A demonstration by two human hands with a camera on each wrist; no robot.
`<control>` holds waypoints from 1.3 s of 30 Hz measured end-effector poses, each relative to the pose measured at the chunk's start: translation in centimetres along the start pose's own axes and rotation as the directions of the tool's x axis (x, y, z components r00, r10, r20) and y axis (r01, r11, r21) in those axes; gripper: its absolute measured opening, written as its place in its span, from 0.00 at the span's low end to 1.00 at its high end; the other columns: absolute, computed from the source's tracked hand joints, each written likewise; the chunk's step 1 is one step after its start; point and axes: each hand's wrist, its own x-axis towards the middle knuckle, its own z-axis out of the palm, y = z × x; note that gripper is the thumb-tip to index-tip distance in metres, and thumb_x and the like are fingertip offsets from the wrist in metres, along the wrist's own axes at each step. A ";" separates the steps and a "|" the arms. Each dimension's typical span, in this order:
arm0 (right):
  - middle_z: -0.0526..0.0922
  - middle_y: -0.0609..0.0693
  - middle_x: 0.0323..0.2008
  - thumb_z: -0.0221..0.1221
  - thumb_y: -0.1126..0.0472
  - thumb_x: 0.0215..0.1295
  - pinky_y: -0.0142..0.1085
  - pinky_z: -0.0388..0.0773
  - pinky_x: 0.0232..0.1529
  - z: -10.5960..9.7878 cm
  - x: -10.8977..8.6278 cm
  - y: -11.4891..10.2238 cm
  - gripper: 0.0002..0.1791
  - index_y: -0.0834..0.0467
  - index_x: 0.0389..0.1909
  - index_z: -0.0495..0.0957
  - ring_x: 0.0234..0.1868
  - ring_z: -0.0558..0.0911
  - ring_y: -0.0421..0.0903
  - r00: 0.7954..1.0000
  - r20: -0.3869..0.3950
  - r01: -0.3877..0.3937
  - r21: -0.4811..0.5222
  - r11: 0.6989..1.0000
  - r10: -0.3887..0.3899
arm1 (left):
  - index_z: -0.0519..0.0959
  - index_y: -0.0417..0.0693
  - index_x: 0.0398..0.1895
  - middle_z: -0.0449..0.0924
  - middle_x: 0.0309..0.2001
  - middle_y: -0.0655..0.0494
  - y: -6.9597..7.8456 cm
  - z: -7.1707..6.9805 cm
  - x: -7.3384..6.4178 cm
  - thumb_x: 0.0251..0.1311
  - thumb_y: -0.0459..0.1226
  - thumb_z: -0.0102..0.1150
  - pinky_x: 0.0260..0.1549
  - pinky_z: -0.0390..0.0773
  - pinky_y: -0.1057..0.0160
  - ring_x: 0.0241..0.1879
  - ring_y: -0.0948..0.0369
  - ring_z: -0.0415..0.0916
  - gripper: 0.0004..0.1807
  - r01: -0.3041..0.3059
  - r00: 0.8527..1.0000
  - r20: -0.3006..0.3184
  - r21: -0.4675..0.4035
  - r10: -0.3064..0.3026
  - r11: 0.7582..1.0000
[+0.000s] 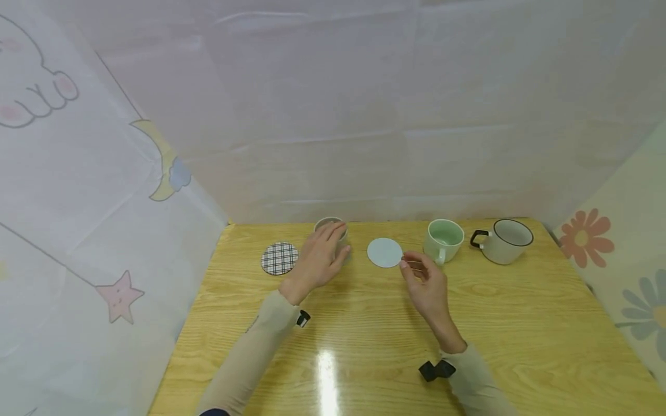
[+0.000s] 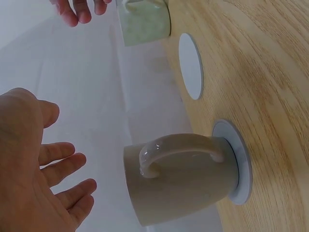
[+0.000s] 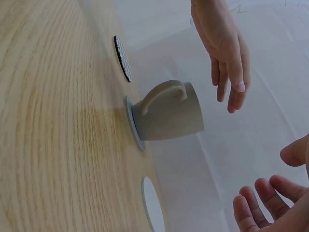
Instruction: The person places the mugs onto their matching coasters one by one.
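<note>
A beige mug (image 2: 183, 181) stands upright on a grey round coaster (image 2: 244, 166), as both wrist views show. In the head view my left hand (image 1: 318, 254) hovers over this mug and hides most of it. The right wrist view shows a gap between that hand (image 3: 227, 58) and the mug, its fingers relaxed and holding nothing. My right hand (image 1: 428, 289) hangs in the air by the right edge of a plain pale round coaster (image 1: 385, 252). Its fingers are loosely bent around nothing, and a green mug (image 1: 443, 240) stands just beyond it.
Left of the beige mug lies a checked round coaster (image 1: 279, 258). A white mug with a dark rim and black handle (image 1: 504, 245) stands at the far right of the wooden table (image 1: 380, 341). Printed cloth walls (image 1: 322, 162) rise behind and at the sides.
</note>
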 end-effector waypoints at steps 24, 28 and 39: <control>0.86 0.65 0.53 0.64 0.71 0.73 0.18 0.79 0.49 -1.3 1.2 0.1 0.14 0.69 0.57 0.83 0.51 0.81 0.39 0.996 -0.024 0.087 -0.108 0.990 -0.090 | 0.67 0.39 0.79 0.69 0.77 0.45 1.1 1.7 1.4 0.83 0.49 0.50 0.81 0.63 0.51 0.78 0.48 0.66 0.31 -0.014 0.998 0.069 0.020 0.013 1.000; 0.85 0.67 0.53 0.64 0.73 0.72 0.17 0.79 0.47 -1.7 1.0 0.7 0.15 0.69 0.57 0.83 0.50 0.81 0.37 0.994 -0.049 0.086 -0.133 0.987 -0.093 | 0.66 0.39 0.79 0.69 0.78 0.46 1.4 2.2 1.5 0.83 0.49 0.51 0.81 0.64 0.51 0.79 0.49 0.66 0.32 -0.008 0.995 0.099 0.034 0.005 0.999; 0.85 0.64 0.53 0.65 0.72 0.72 0.16 0.78 0.47 -2.3 1.3 1.1 0.14 0.67 0.56 0.83 0.50 0.81 0.38 0.991 -0.075 0.099 -0.143 0.985 -0.110 | 0.66 0.40 0.80 0.69 0.77 0.45 1.9 2.7 1.7 0.83 0.50 0.50 0.80 0.66 0.51 0.78 0.49 0.67 0.32 -0.018 0.995 0.094 0.039 0.015 0.999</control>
